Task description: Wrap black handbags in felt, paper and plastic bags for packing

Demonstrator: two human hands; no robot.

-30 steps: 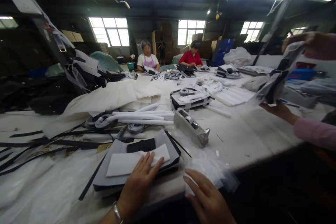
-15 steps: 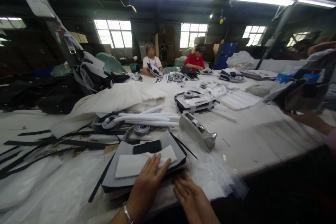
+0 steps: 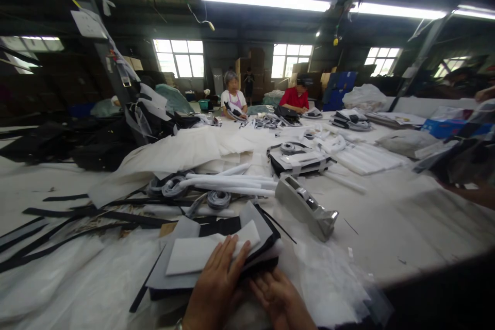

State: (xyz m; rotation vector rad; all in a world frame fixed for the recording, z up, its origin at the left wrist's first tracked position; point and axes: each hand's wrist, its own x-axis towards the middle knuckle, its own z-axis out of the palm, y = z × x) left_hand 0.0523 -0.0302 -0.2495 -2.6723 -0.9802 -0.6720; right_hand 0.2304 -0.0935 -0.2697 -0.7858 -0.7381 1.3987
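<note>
here's the bag (image 3: pixel 221 226) by the tabletop's (image 3: pixel 371 221) near edge: foam (image 3: pixel 189 257) laid on, grey flaps not folded over it. left hand (image 3: pixel 218 281) open, nearly flat on the foam, gripping nothing; right hand (image 3: pixel 279 294) half-curled by the bag's near side, grip can't be told. no brand or label readable!

Bag (image 3: pixel 220 226) lay on worktop (image 3: pixel 386 227), foam sheet (image 3: pixel 193 256) on top of bag. Straps (image 3: pixel 133 218) lay left of bag, plastic sleeves (image 3: pixel 328 283) right. Tape dispenser (image 3: pixel 303 206) sat behind plastic sleeves. Behind bag lay coil (image 3: pixel 218 199), tubes (image 3: pixel 232 181) behind coil; second bag (image 3: pixel 301 160) lay farther back, beyond tape dispenser.
</note>
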